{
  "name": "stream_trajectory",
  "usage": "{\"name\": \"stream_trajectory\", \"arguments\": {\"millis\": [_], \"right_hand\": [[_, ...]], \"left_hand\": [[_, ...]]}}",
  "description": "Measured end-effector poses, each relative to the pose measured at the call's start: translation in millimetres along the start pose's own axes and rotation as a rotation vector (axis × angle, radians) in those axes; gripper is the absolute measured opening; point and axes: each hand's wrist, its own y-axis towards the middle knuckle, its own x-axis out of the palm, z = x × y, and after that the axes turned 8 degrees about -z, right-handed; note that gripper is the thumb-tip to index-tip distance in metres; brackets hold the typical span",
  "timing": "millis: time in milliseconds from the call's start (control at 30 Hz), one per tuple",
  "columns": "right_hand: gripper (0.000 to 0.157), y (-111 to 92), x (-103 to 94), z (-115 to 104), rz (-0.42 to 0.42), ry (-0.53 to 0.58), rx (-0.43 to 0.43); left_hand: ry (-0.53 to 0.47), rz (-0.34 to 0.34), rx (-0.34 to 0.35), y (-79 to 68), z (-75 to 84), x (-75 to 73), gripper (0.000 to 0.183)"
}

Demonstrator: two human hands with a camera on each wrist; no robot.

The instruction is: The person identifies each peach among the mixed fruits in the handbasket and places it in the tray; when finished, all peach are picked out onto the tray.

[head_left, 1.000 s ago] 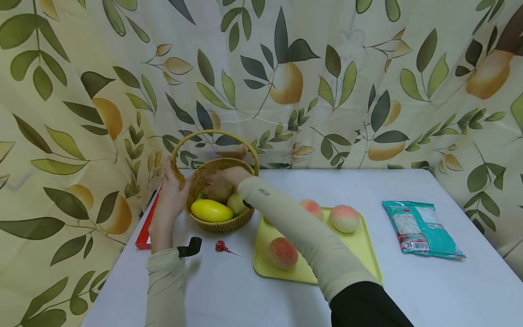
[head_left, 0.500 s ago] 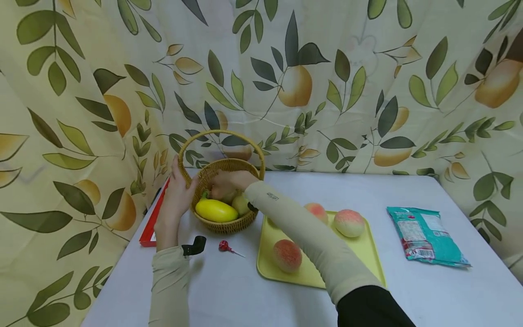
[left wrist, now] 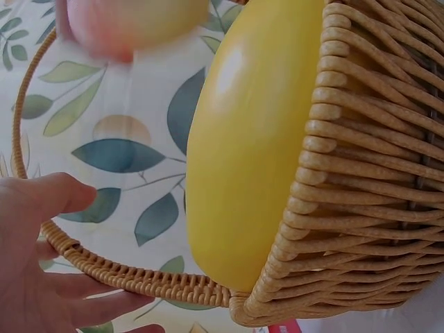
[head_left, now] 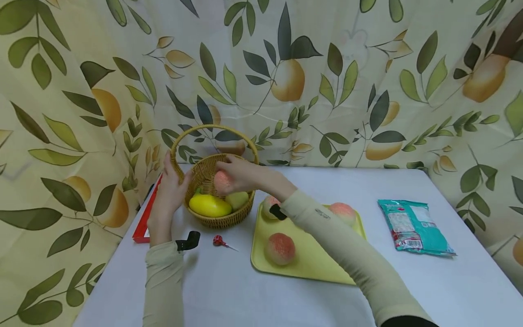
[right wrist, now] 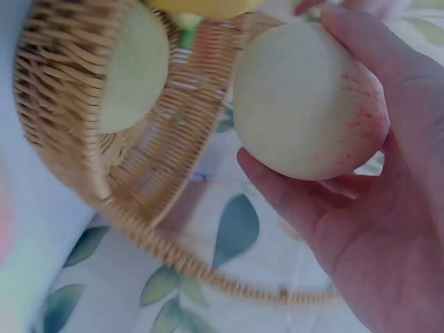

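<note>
My right hand [head_left: 247, 175] grips a pink-and-cream peach [right wrist: 305, 104], which hangs over the wicker basket [head_left: 220, 221]. Thumb and fingers wrap its sides in the right wrist view. At the basket's left, my left hand [head_left: 168, 197] holds the base of the arched handle [left wrist: 139, 274], thumb on one side and fingers behind it. Inside the basket lie a smooth yellow oblong fruit [head_left: 209, 205] with a green stem and a pale green round fruit [head_left: 237, 200]. The yellow one fills the middle of the left wrist view.
Right of the basket is a yellow tray [head_left: 314, 259] bearing peaches [head_left: 280, 249], partly under my right forearm. A red-wrapped lollipop [head_left: 218, 240] lies in front of the basket. A teal snack bag [head_left: 416, 227] lies at the right, and a red box [head_left: 144, 229] is behind my left hand.
My right hand has come up from deep inside the basket with the peach, its forearm shifting right. My left hand stays on the handle; the view has shifted slightly.
</note>
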Motion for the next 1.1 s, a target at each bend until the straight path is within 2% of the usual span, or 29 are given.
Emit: {"name": "stream_trajectory", "arguments": {"millis": [167,300,400,533,700,900,1100], "right_hand": [[0.059,-70.5,14.1,9.8,0.11,0.096,0.023],[0.058,-120.2,25.9,20.6,0.157,0.151,0.066],[0.056,-152.3,35.0,27.7,0.145,0.179,0.112],[0.049,-184.7,50.8,36.8,0.085,0.211,0.124],[0.042,-205.4,65.6,46.9,0.021,0.221,0.12],[0.039,-214.7,67.3,51.6,-0.019,0.267,0.112],[0.041,-221.0,70.5,53.3,-0.142,0.346,0.197]], "left_hand": [[0.015,0.0,0.023,6.8,10.1,2.3,0.091],[0.031,-0.003,0.029,10.6,17.1,0.6,0.091],[0.04,-0.001,0.031,12.0,19.3,-1.3,0.091],[0.048,0.001,0.033,12.4,19.5,-1.6,0.091],[0.056,0.008,-0.001,9.2,18.5,-1.6,0.093],[0.07,-0.005,-0.044,2.2,13.0,-3.7,0.094],[0.069,-0.014,-0.075,-1.9,8.8,-0.2,0.094]]}}
